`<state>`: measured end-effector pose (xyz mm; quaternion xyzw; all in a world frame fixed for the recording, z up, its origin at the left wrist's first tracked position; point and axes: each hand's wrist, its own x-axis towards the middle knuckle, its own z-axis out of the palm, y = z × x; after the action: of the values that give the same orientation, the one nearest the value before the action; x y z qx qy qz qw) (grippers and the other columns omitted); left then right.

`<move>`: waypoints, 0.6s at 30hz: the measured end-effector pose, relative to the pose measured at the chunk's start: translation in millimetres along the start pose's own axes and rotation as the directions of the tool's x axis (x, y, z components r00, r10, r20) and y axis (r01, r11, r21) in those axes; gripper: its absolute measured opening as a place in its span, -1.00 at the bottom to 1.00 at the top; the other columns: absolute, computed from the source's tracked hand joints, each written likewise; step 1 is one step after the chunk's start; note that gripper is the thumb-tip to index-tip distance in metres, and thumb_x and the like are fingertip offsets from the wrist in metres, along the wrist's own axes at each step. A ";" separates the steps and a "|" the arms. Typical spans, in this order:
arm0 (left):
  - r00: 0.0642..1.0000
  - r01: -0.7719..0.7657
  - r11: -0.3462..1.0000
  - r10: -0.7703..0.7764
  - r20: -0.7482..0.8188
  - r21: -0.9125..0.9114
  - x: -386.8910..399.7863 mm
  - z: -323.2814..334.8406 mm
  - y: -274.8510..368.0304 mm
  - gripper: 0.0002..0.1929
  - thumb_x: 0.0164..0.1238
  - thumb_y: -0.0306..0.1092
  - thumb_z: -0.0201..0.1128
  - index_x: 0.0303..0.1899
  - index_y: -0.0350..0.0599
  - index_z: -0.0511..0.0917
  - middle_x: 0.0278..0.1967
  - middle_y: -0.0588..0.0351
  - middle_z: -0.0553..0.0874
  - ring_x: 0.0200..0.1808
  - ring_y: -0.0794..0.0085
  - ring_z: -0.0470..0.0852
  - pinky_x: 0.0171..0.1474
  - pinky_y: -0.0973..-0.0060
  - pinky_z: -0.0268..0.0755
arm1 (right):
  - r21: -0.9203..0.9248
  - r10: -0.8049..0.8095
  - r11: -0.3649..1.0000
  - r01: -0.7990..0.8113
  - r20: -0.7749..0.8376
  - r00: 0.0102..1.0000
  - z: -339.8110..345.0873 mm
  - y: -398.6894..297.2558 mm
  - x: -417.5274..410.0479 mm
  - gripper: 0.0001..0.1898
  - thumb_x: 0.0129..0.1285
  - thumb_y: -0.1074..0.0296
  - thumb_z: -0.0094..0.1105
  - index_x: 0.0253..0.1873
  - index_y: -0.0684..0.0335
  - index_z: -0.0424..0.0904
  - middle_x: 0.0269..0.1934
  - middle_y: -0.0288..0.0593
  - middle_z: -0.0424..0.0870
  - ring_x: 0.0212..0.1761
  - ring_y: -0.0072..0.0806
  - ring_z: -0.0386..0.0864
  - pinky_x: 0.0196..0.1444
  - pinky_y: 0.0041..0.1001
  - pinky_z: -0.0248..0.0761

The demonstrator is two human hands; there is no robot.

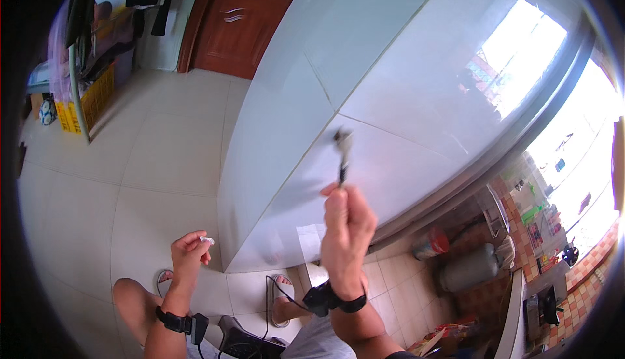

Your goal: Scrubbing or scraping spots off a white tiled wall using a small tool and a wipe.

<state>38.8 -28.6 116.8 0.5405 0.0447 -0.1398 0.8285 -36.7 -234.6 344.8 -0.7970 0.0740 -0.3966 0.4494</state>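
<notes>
My right hand (347, 227) grips a slim hand tool (343, 151) by its lower end, raised in front of the white tiled wall (390, 129). The tool has a dark banded shaft and a pale, metallic-looking head; motion blurs it, so its exact kind is unclear. Its head is close to a tile joint, but I cannot tell whether it touches. Lower and to the left, my left hand (189, 251) pinches a small crumpled white scrap (207, 240) between thumb and fingers. Black straps with small devices circle both wrists.
A paper sheet (310, 241) is against the wall's lower part. Black cables hang near my legs. Rightward, past the wall's edge, are a grey gas cylinder (468, 267), a bucket (430, 243) and a counter. A yellow crate (90, 100) and a brown door (244, 17) are at left.
</notes>
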 end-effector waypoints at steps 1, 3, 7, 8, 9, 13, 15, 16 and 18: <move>1.000 -0.008 1.000 0.008 -0.001 0.004 -0.6 -1.9 -1.6 -0.74 0.27 -0.54 0.31 -0.01 -0.38 0.60 -0.36 0.08 0.74 -0.58 0.57 0.57 -0.52 0.61 0.36 | -0.040 0.034 0.999 -0.033 0.009 0.999 3.8 7.6 -13.0 -0.72 0.53 0.27 0.00 -0.20 0.37 0.58 -0.54 -0.52 0.23 -0.52 -0.76 0.12 -0.49 -0.59 -0.05; 1.000 -0.017 1.000 0.017 -0.003 0.001 -0.2 -2.1 -3.3 -0.76 0.30 -0.50 0.27 -0.02 -0.28 0.62 -0.34 0.07 0.75 -0.58 0.58 0.55 -0.53 0.59 0.37 | -0.092 0.099 0.991 -0.094 0.051 0.994 6.1 32.7 -36.8 -0.72 0.52 0.28 0.01 -0.20 0.38 0.57 -0.54 -0.51 0.21 -0.51 -0.74 0.12 -0.49 -0.57 -0.04; 0.999 0.041 0.999 -0.041 -0.033 0.001 -3.5 4.4 2.8 -0.82 0.30 -0.48 0.31 -0.10 -0.32 0.64 -0.42 0.12 0.71 -0.58 0.58 0.56 -0.53 0.62 0.33 | -0.080 0.098 0.992 -0.095 0.040 0.994 3.8 42.2 -43.5 -0.71 0.53 0.27 0.00 -0.21 0.38 0.57 -0.55 -0.51 0.22 -0.52 -0.76 0.12 -0.49 -0.58 -0.05; 0.999 0.027 1.000 -0.027 -0.024 0.008 -4.1 3.8 1.9 -0.85 0.31 -0.46 0.31 -0.14 -0.30 0.65 -0.43 0.13 0.70 -0.59 0.59 0.55 -0.53 0.62 0.32 | -0.022 0.109 0.994 -0.109 0.031 0.994 0.5 40.1 -34.1 -0.71 0.53 0.26 0.00 -0.22 0.37 0.56 -0.55 -0.50 0.23 -0.52 -0.77 0.13 -0.50 -0.60 -0.05; 1.000 0.017 1.000 -0.016 -0.012 0.012 -5.1 3.4 0.1 -0.87 0.32 -0.44 0.32 -0.18 -0.28 0.65 -0.45 0.14 0.70 -0.60 0.59 0.54 -0.53 0.63 0.32 | 0.031 0.121 0.992 -0.122 0.022 0.992 -2.9 35.0 -23.9 -0.71 0.54 0.26 0.00 -0.22 0.36 0.56 -0.56 -0.50 0.24 -0.52 -0.78 0.14 -0.51 -0.61 -0.05; 1.000 0.016 0.998 -0.015 -0.011 0.063 -6.7 5.2 3.3 -0.88 0.33 -0.41 0.32 -0.22 -0.27 0.66 -0.47 0.15 0.68 -0.60 0.61 0.52 -0.53 0.64 0.30 | 0.150 0.027 0.989 -0.015 -0.080 0.996 -10.7 3.2 19.6 -0.73 0.54 0.29 -0.01 -0.20 0.36 0.56 -0.59 -0.48 0.23 -0.56 -0.72 0.13 -0.52 -0.57 -0.02; 1.000 -0.015 0.998 0.015 0.005 0.067 -6.0 3.2 1.5 -0.88 0.33 -0.42 0.32 -0.23 -0.28 0.66 -0.45 0.15 0.68 -0.60 0.62 0.52 -0.52 0.65 0.30 | 0.138 -0.019 0.990 0.033 -0.103 0.995 -10.3 -0.3 23.6 -0.73 0.54 0.29 -0.01 -0.20 0.35 0.56 -0.60 -0.46 0.22 -0.56 -0.72 0.13 -0.51 -0.56 -0.01; 1.000 -0.017 0.998 0.017 0.003 0.066 -6.2 2.0 1.4 -0.88 0.33 -0.42 0.32 -0.23 -0.28 0.66 -0.45 0.15 0.68 -0.60 0.62 0.52 -0.52 0.65 0.30 | 0.124 0.012 0.992 -0.003 -0.075 0.997 -8.2 5.2 16.0 -0.74 0.53 0.31 -0.01 -0.21 0.35 0.57 -0.60 -0.45 0.22 -0.55 -0.72 0.14 -0.51 -0.55 0.01; 0.999 -0.047 0.996 0.047 0.006 0.076 -5.9 1.6 1.5 -0.89 0.33 -0.45 0.32 -0.21 -0.30 0.66 -0.44 0.14 0.69 -0.59 0.62 0.52 -0.52 0.65 0.31 | -0.038 0.015 0.999 -0.014 0.016 1.000 -3.9 19.1 -8.9 -0.76 0.52 0.33 0.00 -0.20 0.36 0.57 -0.60 -0.41 0.23 -0.55 -0.70 0.16 -0.51 -0.55 0.04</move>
<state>33.4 -28.3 120.2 0.5722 0.0251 -0.1229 0.8104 -41.0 -244.2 326.0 -0.8079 0.0838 -0.3855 0.4377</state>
